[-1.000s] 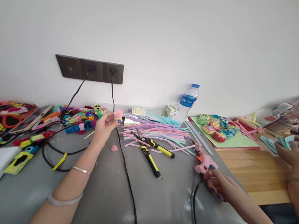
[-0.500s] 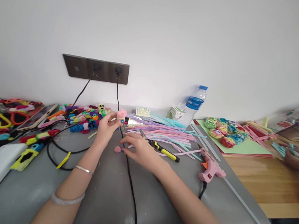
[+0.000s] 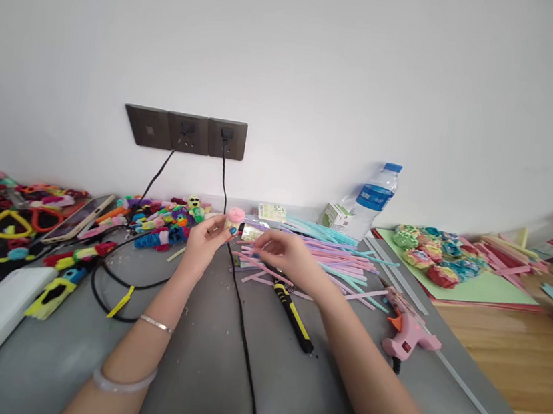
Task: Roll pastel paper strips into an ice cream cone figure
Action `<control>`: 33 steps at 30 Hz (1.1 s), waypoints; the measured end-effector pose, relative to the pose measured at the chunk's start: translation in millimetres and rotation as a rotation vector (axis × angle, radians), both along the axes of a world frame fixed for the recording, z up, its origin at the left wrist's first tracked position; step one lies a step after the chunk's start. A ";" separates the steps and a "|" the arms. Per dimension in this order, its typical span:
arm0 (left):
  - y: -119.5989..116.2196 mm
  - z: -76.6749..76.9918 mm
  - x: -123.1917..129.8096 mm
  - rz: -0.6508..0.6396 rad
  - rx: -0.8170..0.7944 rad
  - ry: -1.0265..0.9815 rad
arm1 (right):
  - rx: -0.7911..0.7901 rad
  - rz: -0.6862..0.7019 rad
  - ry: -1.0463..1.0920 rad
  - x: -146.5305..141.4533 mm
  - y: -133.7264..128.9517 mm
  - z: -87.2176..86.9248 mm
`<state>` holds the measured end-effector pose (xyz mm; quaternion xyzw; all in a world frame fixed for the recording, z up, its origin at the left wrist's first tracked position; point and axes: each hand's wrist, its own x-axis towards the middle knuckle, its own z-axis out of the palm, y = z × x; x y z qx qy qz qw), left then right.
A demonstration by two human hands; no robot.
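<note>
1. Pink on top and pale below, a small rounded piece (image 3: 236,216) is shown in the head view, raised above the worktop (image 3: 196,372) in the left hand (image 3: 202,245).
2. Progress is judged as partial. The pink top appears to be seated on the paler lower part; whether the two are bonded cannot be told.
3. The piece has not been set down or released, so handling is judged to be unfinished. Any remaining steps cannot be fixed from this view.
4. The glue gun (image 3: 409,334) is laid on the worktop, well apart from both hands, with a clear glue stick (image 3: 474,402) extended behind it.
5. The left grip is closed on the piece, which is pinched between thumb and fingers.
6. The right hand (image 3: 286,255) is held just beside the piece, apart from it, with its fingers curled. Whether the right grip is parted, or anything small is held in it, cannot be told.
7. Coloured strips (image 3: 350,264) are spread behind the right hand. The pliers (image 3: 295,320) are partly covered by that hand; contact cannot be confirmed.
</note>
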<state>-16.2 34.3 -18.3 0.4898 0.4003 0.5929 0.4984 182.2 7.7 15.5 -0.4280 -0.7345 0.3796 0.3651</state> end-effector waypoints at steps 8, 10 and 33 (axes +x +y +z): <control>-8.4 -1.0 8.1 -0.210 -0.029 0.160 | -0.020 -0.210 0.315 31.0 15.1 6.0; -9.9 -0.7 9.5 -0.262 -0.038 0.166 | 0.005 -0.207 0.320 26.4 15.4 3.5; -14.0 6.5 11.3 -0.271 -0.045 0.192 | 0.267 -0.261 0.136 12.4 12.6 -3.0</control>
